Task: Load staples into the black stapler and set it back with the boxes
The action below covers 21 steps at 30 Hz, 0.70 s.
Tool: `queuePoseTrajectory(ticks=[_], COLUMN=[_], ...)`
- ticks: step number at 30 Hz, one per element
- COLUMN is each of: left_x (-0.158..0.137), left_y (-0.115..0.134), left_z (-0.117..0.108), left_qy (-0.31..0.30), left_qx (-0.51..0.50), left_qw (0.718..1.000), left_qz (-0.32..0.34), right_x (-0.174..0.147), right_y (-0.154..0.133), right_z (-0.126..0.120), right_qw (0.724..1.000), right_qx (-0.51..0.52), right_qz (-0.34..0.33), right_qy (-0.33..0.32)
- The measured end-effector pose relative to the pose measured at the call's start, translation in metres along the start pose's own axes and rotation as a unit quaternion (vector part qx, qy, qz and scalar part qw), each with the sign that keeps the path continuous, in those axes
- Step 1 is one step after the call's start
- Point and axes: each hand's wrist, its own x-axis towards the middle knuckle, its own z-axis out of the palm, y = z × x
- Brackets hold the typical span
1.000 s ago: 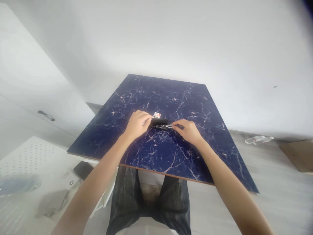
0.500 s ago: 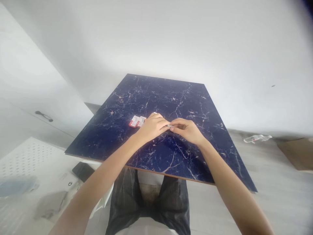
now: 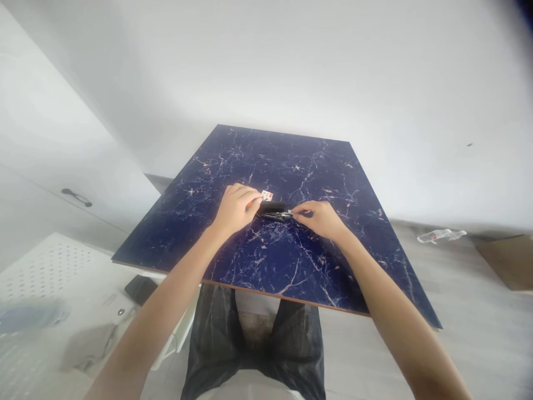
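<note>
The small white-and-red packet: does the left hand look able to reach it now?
Probably yes: the left hand has its fingertips right beside the packet, and nothing visible blocks the way.

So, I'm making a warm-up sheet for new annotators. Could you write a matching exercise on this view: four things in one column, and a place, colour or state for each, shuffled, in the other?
Things
1. right hand
2. tabletop
3. cardboard box
4. black tool

Places, colours, states
a. at the picture's right edge
b. between the right hand and the left hand
c. dark blue with pale veins
d. pinching a small silver piece

Pairs: 1-d, 2-c, 3-a, 4-b
</note>
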Motion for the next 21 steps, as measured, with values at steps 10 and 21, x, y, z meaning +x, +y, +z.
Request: queuePoseTrajectory(ticks=[10, 21], left_x=[-0.0057, -0.0069], left_y=[-0.0073, -0.0101], left_z=[0.0062, 0.0074], left_qy=[-0.041, -0.063], left_qx=[-0.005, -0.011], left_qw=[0.999, 0.998], left_qz=[-0.014, -0.021], right_x=[0.0011, -0.0043], right_y=[-0.0094, -0.0077], right_z=[0.0021, 0.0074], right_qw=[1.000, 1.000], right_qx=[-0.003, -0.019], right_qz=[0.021, -0.008], right_qy=[-0.015, 0.000])
